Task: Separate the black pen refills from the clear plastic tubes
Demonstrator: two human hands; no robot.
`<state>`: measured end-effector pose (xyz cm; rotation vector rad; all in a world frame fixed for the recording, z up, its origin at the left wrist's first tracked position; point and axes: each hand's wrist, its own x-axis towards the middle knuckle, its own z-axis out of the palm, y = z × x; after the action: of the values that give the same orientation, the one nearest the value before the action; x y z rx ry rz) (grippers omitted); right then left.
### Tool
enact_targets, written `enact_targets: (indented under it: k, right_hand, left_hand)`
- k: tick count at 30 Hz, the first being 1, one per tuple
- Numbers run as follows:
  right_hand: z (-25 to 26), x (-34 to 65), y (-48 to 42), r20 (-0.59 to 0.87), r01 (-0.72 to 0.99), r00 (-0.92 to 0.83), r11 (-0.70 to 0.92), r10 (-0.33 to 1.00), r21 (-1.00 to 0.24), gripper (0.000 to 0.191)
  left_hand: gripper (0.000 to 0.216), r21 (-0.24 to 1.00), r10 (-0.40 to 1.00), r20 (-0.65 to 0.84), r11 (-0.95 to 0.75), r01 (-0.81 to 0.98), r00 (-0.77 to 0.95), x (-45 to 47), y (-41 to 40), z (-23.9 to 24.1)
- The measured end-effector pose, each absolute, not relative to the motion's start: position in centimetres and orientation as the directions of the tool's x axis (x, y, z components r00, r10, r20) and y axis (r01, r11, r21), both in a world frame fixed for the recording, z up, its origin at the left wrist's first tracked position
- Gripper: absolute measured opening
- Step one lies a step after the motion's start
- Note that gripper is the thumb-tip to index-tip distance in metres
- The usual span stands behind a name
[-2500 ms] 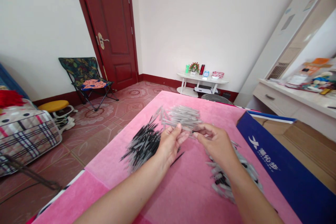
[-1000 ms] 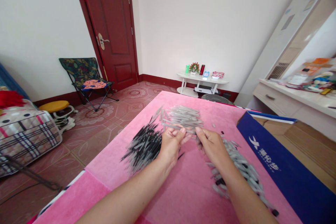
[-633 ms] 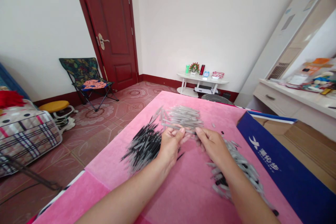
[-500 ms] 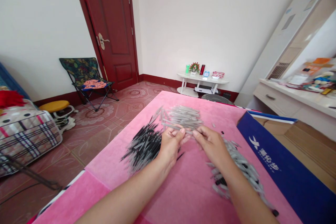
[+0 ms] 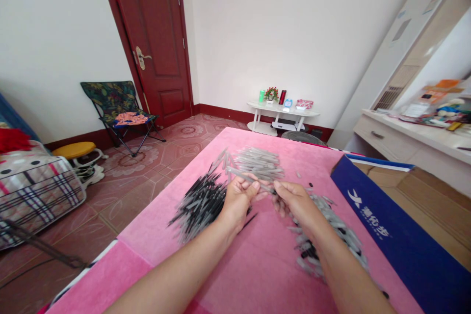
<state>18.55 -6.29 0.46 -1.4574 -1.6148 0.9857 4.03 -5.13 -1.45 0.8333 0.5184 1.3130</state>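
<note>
Between my two hands is a slim grey pen (image 5: 265, 187), tilted slightly down to the right. My left hand (image 5: 241, 198) is closed round its middle, thumb on top. The fingers of my right hand (image 5: 292, 196) pinch its right end, where a small dark part shows; what else they hold is hidden. Just beyond lies a pile of grey translucent pens (image 5: 259, 162). A heap of thin black and grey sticks, like pen refills (image 5: 200, 203), is beside my left wrist. Under and beside my right forearm spread clear pen caps (image 5: 344, 235) with black bits among them.
A pink cloth (image 5: 243, 265) covers the table. On its right side stands an open blue cardboard box (image 5: 379, 221). Past the table are a white side table (image 5: 283, 108), a folding chair (image 5: 114, 103) and a red door (image 5: 154, 34). A white drawer unit (image 5: 397, 137) is at right.
My right hand has closed in on the pen's right end and turned, its fingers curling lower. My left hand has stayed nearly in place. The view has shifted slightly.
</note>
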Motion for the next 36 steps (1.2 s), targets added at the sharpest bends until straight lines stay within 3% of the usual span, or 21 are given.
enact_targets:
  k: [3,5,8,11,14,16,18,20,22,25,32,36]
  right_hand:
    - [0.2,20.4,-5.8,0.102,0.670,-0.012,0.083,0.995,-0.737,0.040]
    - [-0.1,21.5,-5.6,0.128,0.871,0.050,0.020,0.991,-0.491,0.028]
    - [-0.7,22.1,-5.7,0.105,0.978,0.145,-0.126,0.984,-0.163,0.016]
    - [-1.5,21.5,-5.8,0.073,0.984,0.177,-0.175,0.981,-0.039,0.016]
    - [-2.1,21.2,-5.8,0.047,0.987,0.157,-0.156,0.986,-0.024,0.007]
    - [-2.0,21.4,-5.7,0.063,0.988,0.148,-0.145,0.987,-0.054,0.008]
    - [-1.6,22.0,-5.5,0.102,0.978,0.141,-0.123,0.985,-0.171,0.012]
    - [-1.0,22.7,-5.2,0.151,0.914,0.107,-0.038,0.983,-0.404,0.016]
    - [-0.3,23.3,-5.1,0.181,0.748,0.075,0.065,0.981,-0.661,0.022]
    - [0.4,23.7,-5.1,0.182,0.488,0.088,0.117,0.979,-0.865,0.030]
    - [0.9,23.6,-5.4,0.159,0.288,0.200,0.097,0.967,-0.953,0.039]
    - [0.7,23.6,-5.3,0.189,0.178,0.279,0.142,0.942,-0.974,0.034]
  left_hand:
    - [0.029,0.814,0.962,0.105,0.062,-0.578,0.251,3.6,-4.8,-1.3]
    - [0.035,0.843,0.957,0.051,0.111,-0.526,0.284,3.4,-4.5,-1.4]
    - [0.038,0.868,0.952,-0.041,0.184,-0.461,0.304,3.3,-4.1,-1.8]
    - [0.036,0.888,0.950,-0.076,0.203,-0.412,0.304,3.3,-4.0,-2.1]
    - [0.036,0.905,0.948,-0.047,0.173,-0.388,0.314,3.4,-4.1,-2.3]
    - [0.038,0.914,0.949,-0.039,0.160,-0.373,0.312,3.4,-4.2,-2.2]
    - [0.039,0.924,0.954,-0.045,0.152,-0.351,0.295,3.6,-4.3,-2.0]
    - [0.036,0.933,0.963,-0.042,0.132,-0.333,0.265,3.7,-4.6,-1.7]
    - [0.031,0.941,0.972,-0.023,0.099,-0.322,0.232,3.9,-4.8,-1.4]
    - [0.025,0.952,0.978,0.013,0.051,-0.301,0.206,4.0,-5.0,-1.2]
    - [0.021,0.963,0.958,0.080,-0.003,-0.268,0.275,4.2,-4.6,-2.0]
    - [0.021,0.965,0.960,0.096,-0.025,-0.260,0.262,4.3,-4.5,-2.4]
